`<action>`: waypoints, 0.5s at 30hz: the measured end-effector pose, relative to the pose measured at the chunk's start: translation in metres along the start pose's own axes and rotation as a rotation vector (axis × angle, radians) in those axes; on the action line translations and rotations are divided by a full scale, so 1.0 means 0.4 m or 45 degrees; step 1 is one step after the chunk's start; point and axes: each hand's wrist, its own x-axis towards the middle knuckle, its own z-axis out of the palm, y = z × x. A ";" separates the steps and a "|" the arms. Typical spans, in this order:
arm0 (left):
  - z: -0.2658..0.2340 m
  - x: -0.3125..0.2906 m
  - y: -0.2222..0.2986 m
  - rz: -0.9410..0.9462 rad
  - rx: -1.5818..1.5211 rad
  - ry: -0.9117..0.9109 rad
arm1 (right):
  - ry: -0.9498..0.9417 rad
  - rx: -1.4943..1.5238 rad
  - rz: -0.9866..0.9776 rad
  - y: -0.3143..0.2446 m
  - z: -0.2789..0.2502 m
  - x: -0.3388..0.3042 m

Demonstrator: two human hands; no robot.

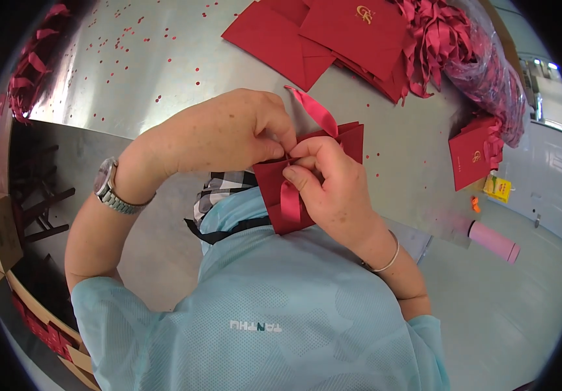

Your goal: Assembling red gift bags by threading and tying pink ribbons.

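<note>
A red paper bag (271, 189) is held upright against my front, at the near edge of the metal table. My left hand (248, 130), with a watch on its wrist, pinches the bag's top rim. Close beside it, thumb and forefinger of my right hand (333, 182) pinch the same rim. A pink-red ribbon (317, 111) rises from the bag's far side, and another ribbon length (289, 203) hangs on the near face below my right fingers. Whatever small piece lies between the fingertips is hidden.
Flat red paper bags (353, 39) lie at the table's far side beside a bundle of red ribbons (434, 42) in clear plastic. Another red bag (473, 153), a yellow box (497, 188) and a pink bottle (495, 242) are at right. Red dots scatter the metal table (157, 58).
</note>
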 end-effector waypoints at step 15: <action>0.010 0.038 -0.045 0.276 0.360 0.142 | 0.447 -0.590 -0.308 0.147 -0.017 -0.120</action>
